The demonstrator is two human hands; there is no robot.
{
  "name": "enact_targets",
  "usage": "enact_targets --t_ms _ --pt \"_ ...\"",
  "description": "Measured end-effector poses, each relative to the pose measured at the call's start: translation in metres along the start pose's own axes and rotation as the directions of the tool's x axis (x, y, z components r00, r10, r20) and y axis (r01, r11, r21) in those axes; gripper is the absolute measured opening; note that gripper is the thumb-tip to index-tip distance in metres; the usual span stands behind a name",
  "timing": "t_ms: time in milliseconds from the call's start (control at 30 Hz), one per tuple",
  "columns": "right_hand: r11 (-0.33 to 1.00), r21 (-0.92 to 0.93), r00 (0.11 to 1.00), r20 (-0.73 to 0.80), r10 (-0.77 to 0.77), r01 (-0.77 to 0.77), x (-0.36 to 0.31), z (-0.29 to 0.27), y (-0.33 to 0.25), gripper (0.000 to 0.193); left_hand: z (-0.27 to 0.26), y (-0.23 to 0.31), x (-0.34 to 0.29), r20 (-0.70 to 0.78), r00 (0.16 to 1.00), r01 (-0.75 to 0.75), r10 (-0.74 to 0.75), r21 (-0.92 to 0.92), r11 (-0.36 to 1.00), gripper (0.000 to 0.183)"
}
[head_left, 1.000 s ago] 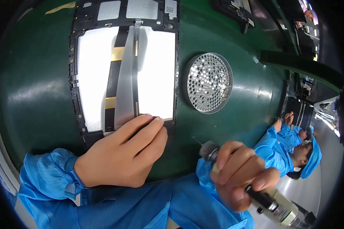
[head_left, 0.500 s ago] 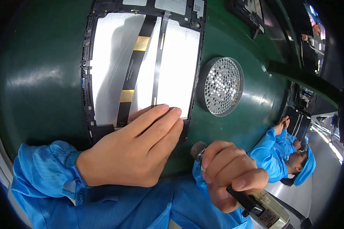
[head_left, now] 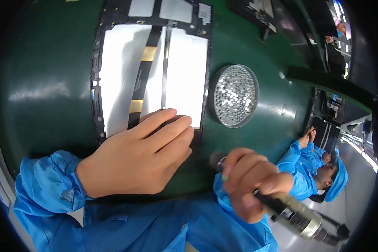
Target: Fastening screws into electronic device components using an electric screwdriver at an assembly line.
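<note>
A tablet-like device frame (head_left: 187,75), black-edged with silver panels, lies on the green work surface in front of me. A black flat flex cable (head_left: 142,80) with two gold bands runs along it, beside a thinner dark strip. My left hand (head_left: 134,155) rests over the frame's near end, fingers stretched out and covering that part. To its right, my right hand (head_left: 254,182) is closed around an electric screwdriver (head_left: 296,216), whose thumb-side lever is black. The tool's knurled metal nose (head_left: 217,161) points left, near the frame's lower right corner; its tip cannot be made out.
A round grey dish (head_left: 257,98) holding many small shiny pieces in a dotted pattern stands right of the frame. Beyond it are a dark fixture (head_left: 260,17) and a green bar (head_left: 329,82). A co-worker in blue (head_left: 296,166) sits at the right.
The frame, dish and left hand appear slightly further left in the picture. My right hand has turned the screwdriver, so more of its rear end and cord shows; it is blurred by motion.
</note>
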State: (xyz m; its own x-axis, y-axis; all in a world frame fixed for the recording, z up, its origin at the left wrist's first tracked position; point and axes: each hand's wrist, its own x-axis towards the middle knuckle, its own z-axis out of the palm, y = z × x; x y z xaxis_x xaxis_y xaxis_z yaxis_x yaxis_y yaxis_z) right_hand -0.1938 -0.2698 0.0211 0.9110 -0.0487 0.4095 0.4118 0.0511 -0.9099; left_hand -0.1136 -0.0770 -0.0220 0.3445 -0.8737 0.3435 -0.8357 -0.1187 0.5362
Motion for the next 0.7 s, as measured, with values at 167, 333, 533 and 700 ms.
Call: enact_targets --t_ms 167,333,533,700 --pt "0.997 -0.077 0.965 -0.262 -0.012 -0.008 0.007 -0.032 -0.006 0.033 0.003 0.008 0.004 0.029 1.0 -0.001 -0.002 0.11 0.994 0.023" --pt "1.0 -0.016 0.95 -0.313 -0.002 -0.003 0.011 -0.043 0.01 0.033 0.0 0.009 0.008 0.069 0.997 0.023 -0.031 0.119 0.993 0.025" --pt "1.0 -0.014 0.948 -0.317 0.01 -0.015 0.012 -0.051 0.019 0.032 0.001 0.008 0.014 0.092 0.996 0.01 -0.022 0.128 0.992 0.026" --pt "0.995 -0.082 0.961 -0.275 0.024 -0.049 0.012 -0.053 0.023 0.034 0.005 0.006 0.015 0.084 0.996 0.03 -0.039 0.098 0.995 0.025"
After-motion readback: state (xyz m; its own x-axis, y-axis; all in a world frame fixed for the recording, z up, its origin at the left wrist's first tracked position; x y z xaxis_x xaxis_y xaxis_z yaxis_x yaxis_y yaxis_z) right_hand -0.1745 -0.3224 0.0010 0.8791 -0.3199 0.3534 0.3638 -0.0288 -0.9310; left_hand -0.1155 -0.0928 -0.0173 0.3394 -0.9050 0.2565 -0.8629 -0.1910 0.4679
